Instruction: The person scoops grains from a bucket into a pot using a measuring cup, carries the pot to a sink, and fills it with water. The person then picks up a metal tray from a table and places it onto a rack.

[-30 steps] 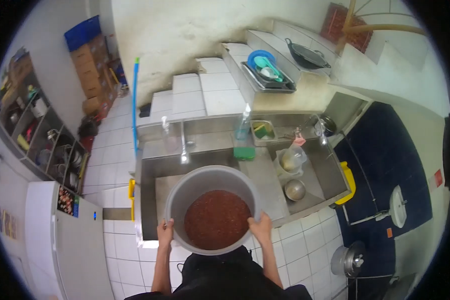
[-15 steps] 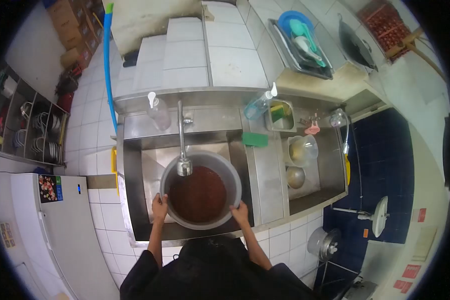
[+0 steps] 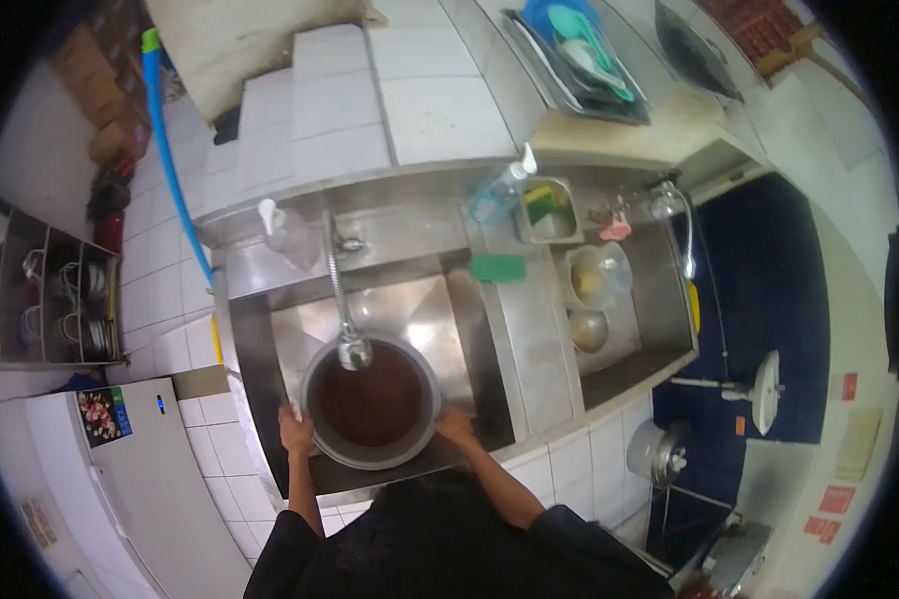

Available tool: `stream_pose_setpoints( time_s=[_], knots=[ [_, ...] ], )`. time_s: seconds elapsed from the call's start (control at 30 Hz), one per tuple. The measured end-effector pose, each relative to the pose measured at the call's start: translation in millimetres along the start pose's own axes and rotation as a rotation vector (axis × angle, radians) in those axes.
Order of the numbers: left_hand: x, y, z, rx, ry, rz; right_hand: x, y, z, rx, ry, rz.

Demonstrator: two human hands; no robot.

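Observation:
A large round grey metal pot (image 3: 430, 399) sits low in the left sink basin (image 3: 459, 329), with dark reddish-brown contents (image 3: 375, 404) inside. My left hand (image 3: 295, 431) is closed at the pot's left side. On the opposite side my right hand (image 3: 456, 426) grips it, slightly blurred, its fingertips partly hidden by the pot wall. The faucet head (image 3: 355, 351) at the end of a flexible spout overlaps the pot's back rim in this view.
Behind the basin stand two pump bottles, one clear (image 3: 288, 238) and one blue (image 3: 497, 195). A green scouring pad (image 3: 497, 268) lies on the divider, near a metal tray with sponges (image 3: 549, 212). The right basin holds a clear container (image 3: 599, 278) and a bowl (image 3: 587, 330).
The pot looks smaller and lower in the basin, and both hands have gone down with it. My view has shifted slightly.

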State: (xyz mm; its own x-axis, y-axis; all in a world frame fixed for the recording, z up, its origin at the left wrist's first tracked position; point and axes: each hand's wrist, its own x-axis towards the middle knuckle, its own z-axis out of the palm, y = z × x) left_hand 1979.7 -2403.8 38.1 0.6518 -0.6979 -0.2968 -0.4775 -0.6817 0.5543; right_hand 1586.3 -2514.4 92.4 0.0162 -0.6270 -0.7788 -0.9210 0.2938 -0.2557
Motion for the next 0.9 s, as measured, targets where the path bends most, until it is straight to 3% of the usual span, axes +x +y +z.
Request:
stream_pose_setpoints(
  time_s=[0.03,0.07,0.1,0.13,0.17,0.2,0.27,0.33,0.4,0.47,0.53,0.57,0.63,0.67,0.73,0.77,0.9],
  knots=[
    [26.2,34.9,-2.7,-0.215,0.097,0.093,-2.0,-5.7,-13.8,-0.006,0.004,-0.028],
    [22.5,141.3,-55.3,-0.145,0.099,0.141,-9.7,-5.2,-24.9,0.059,0.181,-0.126],
    [46.8,171.3,-55.9,-0.229,0.017,0.181,-16.8,-2.1,-35.2,0.128,0.357,-0.221],
    [62.7,217.9,-62.4,-0.292,-0.05,0.339,-20.7,5.2,-44.0,0.127,0.36,-0.238],
    [70.6,271.0,-71.0,-0.446,-0.12,0.433,-25.4,14.9,-53.1,0.512,0.228,-0.208],
    [94.6,296.7,-57.6,-0.381,-0.177,0.533,-29.2,22.5,-62.8,0.889,0.084,-0.173],
    [126.3,358.0,-41.7,-0.396,-0.344,0.57,-62.5,34.9,-85.1,1.144,0.111,-0.104],
    [155.4,396.6,-25.8,-0.284,-0.192,0.81,-94.4,66.9,-93.4,1.14,0.219,-0.091],
    [182.5,407.8,6.5,-0.118,-0.139,0.804,-116.8,129.0,-73.0,1.108,0.411,-0.132],
    [209.2,413.4,28.0,0.067,-0.087,0.803,-159.9,184.2,-51.7,1.156,0.439,0.135],
    [230.5,418.2,38.6,-0.245,-0.559,0.28,-199.9,239.3,-13.7,1.239,0.479,0.413],
    [241.5,419.3,37.7,-0.213,-0.579,0.278,-220.5,260.7,8.0,1.242,0.52,0.507],
    [250.0,416.5,32.9,-0.777,-0.79,-0.042,-260.1,286.6,49.0,1.266,0.553,0.678],
    [233.7,414.9,26.8,-0.748,-0.799,-0.058,-277.0,292.0,63.0,1.286,0.55,0.747],
    [202.7,420.7,14.0,-0.664,-0.493,0.191,-297.5,299.0,91.2,1.328,0.496,0.814],
    [186.9,415.3,9.0,-0.705,-0.512,0.273,-298.2,308.0,108.9,1.253,0.464,0.724],
    [134.9,386.1,-33.5,-0.613,-0.671,0.296,-312.9,363.7,199.1,0.925,0.312,0.368]
  ],
)
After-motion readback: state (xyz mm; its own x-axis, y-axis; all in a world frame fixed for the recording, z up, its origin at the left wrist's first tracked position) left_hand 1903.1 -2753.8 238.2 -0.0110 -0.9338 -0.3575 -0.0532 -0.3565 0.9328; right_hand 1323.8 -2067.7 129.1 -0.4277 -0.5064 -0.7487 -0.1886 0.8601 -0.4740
